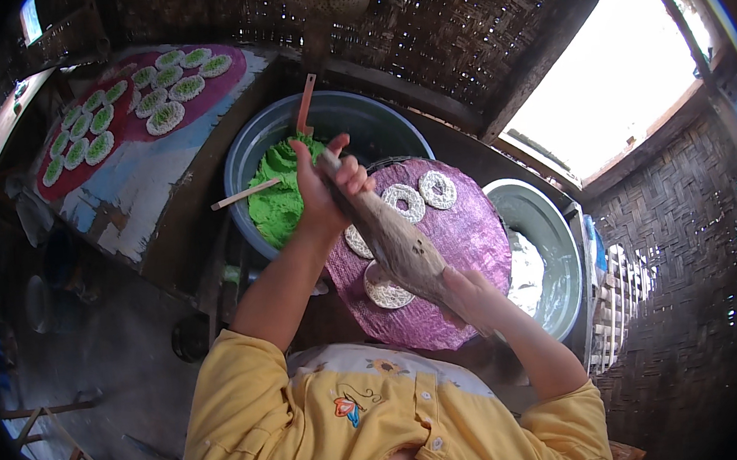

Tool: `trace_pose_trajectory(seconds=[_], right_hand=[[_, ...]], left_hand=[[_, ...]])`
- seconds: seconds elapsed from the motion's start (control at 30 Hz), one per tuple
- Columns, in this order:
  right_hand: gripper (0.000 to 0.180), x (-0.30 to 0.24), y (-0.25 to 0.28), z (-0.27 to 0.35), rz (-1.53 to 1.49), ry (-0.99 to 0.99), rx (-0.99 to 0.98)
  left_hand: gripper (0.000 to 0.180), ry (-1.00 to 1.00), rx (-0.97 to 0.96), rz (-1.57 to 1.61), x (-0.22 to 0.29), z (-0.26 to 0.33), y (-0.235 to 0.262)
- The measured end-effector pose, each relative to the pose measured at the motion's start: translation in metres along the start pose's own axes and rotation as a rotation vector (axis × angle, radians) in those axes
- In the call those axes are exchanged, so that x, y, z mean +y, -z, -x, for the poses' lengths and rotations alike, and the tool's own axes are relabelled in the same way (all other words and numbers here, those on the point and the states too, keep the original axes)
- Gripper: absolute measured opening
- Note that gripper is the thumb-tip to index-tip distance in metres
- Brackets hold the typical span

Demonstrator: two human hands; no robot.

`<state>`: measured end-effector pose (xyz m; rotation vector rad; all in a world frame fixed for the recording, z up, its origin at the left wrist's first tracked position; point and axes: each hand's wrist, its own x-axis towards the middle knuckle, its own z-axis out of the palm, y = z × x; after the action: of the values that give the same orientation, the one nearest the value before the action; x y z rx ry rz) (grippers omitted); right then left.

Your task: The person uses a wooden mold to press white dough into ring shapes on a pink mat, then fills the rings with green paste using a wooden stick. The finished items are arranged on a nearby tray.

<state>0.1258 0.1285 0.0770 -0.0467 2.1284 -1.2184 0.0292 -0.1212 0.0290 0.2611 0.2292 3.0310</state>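
A long, weathered wooden bar (400,243), wider in the middle with a few small dark holes, is held slantwise in front of me. My left hand (329,185) is closed round its far upper end, thumb pointing up. Near the other end, my right hand (473,298) grips it from the right. Beneath lies a round purple sheet (466,248) bearing white lacy rings and discs of dough. One ring (438,190) and another beside it (403,203) lie toward the back. A white disc (387,288) at the front and another to the left are partly covered by the bar.
A large blue-grey basin (247,140) at the back left holds green paste (278,203), a wooden stick (245,194) and a reddish-brown handled tool (307,104). On the right, a pale basin (551,214) contains white dough (525,269). Several green-topped white discs (166,118) lie on a side table.
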Motion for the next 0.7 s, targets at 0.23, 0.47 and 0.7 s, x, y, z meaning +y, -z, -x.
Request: trace_pose_trajectory(seconds=[0.23,0.47,0.7], right_hand=[[0.047,-0.014,0.002,0.002,-0.297,0.178,0.019],[0.044,-0.01,-0.011,-0.022,0.023,0.432,0.164],[0.017,0.027,-0.021,-0.05,0.718,0.306,0.514]], left_hand=[[0.091,0.084,-0.129,-0.345,0.023,0.006,-0.026],[0.06,0.141,-0.08,-2.139,-0.034,0.04,0.021],[0.059,-1.729,-0.399,-2.681,0.027,0.064,0.045]])
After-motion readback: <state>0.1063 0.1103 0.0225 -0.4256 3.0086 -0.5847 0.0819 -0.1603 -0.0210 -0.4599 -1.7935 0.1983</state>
